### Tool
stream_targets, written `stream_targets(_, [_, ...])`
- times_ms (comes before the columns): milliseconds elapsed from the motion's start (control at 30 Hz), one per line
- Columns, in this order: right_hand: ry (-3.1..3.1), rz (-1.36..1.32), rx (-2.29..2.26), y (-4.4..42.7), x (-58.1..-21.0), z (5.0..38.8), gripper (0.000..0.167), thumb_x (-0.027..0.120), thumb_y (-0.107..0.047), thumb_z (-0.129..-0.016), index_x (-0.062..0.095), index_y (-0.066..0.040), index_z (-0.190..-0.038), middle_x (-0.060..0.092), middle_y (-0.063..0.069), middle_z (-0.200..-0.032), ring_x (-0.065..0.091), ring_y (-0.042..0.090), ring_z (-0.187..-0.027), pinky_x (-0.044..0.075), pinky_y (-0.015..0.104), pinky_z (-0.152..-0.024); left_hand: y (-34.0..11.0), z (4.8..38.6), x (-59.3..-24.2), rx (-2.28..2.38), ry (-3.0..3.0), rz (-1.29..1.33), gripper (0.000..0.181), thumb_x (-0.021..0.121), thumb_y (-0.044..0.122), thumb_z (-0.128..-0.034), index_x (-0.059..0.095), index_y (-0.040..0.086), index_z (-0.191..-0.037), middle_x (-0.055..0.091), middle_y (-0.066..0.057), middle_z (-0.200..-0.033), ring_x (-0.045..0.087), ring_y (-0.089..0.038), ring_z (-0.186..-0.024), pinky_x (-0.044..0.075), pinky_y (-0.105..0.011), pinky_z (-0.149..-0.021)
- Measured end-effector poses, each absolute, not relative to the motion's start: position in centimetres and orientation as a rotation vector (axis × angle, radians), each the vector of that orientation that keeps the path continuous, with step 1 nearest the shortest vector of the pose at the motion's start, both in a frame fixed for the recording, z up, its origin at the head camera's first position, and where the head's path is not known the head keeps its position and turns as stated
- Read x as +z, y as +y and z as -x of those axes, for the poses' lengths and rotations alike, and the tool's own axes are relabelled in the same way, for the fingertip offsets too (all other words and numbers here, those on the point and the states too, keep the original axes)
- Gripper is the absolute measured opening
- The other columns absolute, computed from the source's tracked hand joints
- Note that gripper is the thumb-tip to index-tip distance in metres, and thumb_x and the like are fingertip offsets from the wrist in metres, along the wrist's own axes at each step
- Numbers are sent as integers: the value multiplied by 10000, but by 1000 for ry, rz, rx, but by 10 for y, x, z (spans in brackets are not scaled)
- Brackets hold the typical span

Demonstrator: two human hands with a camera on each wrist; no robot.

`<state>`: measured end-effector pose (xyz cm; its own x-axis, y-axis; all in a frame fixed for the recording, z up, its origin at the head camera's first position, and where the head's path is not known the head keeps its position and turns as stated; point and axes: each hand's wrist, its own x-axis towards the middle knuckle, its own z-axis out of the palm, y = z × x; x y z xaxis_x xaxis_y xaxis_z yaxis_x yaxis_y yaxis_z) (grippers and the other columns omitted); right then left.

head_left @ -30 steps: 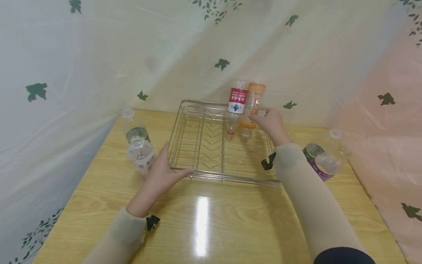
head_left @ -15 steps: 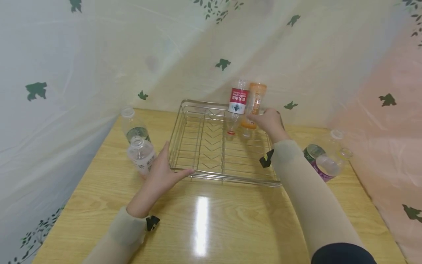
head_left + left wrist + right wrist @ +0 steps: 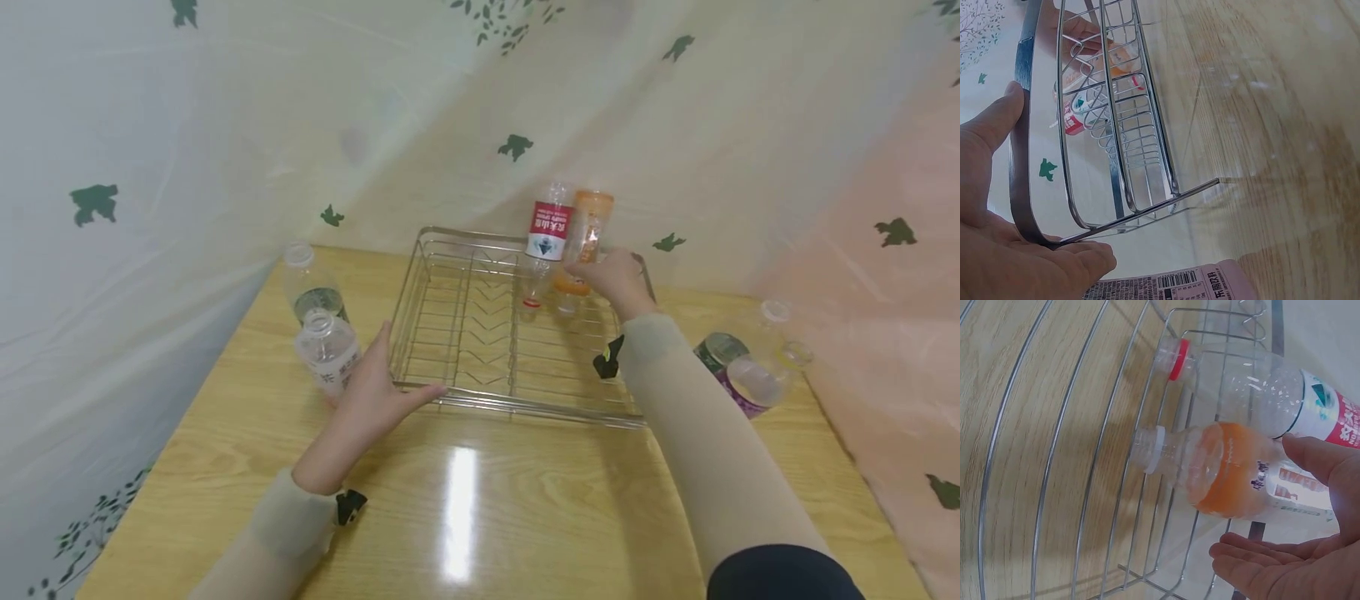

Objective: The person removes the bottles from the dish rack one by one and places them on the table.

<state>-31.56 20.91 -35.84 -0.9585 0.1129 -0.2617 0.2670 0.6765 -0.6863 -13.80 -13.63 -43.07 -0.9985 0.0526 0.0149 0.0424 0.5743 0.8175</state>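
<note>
While the rack [image 3: 525, 405] sits at the centre of the head frame, the left hand [image 3: 371, 400] lies at its lower-left corner, thumb along the front rim and fingers stretched beside the left rim; the spread seems meant to steady the frame, not grip it. Up and to the right, the right hand [image 3: 615, 279] is at the orange bottle [image 3: 587, 237], its thumb on 1 side and its fingers nearly straight on the other, loosely spread, not curled round it; whether the thumb presses, I cannot tell.

That bottle leans neck-down in the rack, just beside the red bottle [image 3: 551, 229], tilted likewise; the back rim probably props both, with their necks low among the wires.

On the table [image 3: 570, 517], the rear left bottle [image 3: 311, 287] and front left bottle [image 3: 327, 346] stand outside the rack, and 2 more, the green-labelled bottle [image 3: 720, 354] and purple-labelled bottle [image 3: 752, 387], are at right, partly behind the sleeve [image 3: 712, 433].
</note>
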Motion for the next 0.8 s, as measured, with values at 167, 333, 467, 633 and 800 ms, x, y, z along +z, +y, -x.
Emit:
stream_targets(167, [2690,-321,-1152,208,-360,319,757,742,-462,-917,467,65,-1386,511,214,-1330,489,408,-1249,423,599,-1063,-136,138,-430,1443,2779,-85,1333,873,554,-736,9,78,-1632,155,-230,-1643,219,-434,-1473,251,-588,-1165])
stream_targets(333, [2651,-317,-1210,209,-363,322,734,742,-441,-925,460,45,-1397,515,200,-1335,482,401,-1261,416,595,-1070,-136,138,-430,1439,2781,-90,1322,875,537,-746,10,73,-1632,156,-236,-1641,222,-435,-1472,253,-588,-1165])
stream_targets(467, [2660,-294,-1219,209,-366,326,729,746,-429,-921,465,63,-1379,518,212,-1322,497,394,-1236,431,571,-1065,-136,138,-431,1438,2780,-85,1330,870,558,-739,12,73,-1632,158,-234,-1642,223,-430,-1473,257,-582,-1166])
stream_targets(633, [2670,-268,-1258,208,-371,331,648,746,-380,-929,508,58,-1343,560,199,-1260,539,354,-1163,460,516,-1047,-136,137,-430,1452,2775,-83,1331,872,559,-737,15,77,-1633,160,-227,-1643,220,-424,-1475,254,-579,-1168])
stream_targets(800, [2674,-238,-1288,209,-371,330,616,732,-373,-940,526,61,-1324,577,201,-1233,557,350,-1128,477,507,-1026,-136,136,-428,1455,2772,-85,1335,865,574,-735,14,71,-1632,158,-224,-1644,216,-416,-1478,253,-566,-1172])
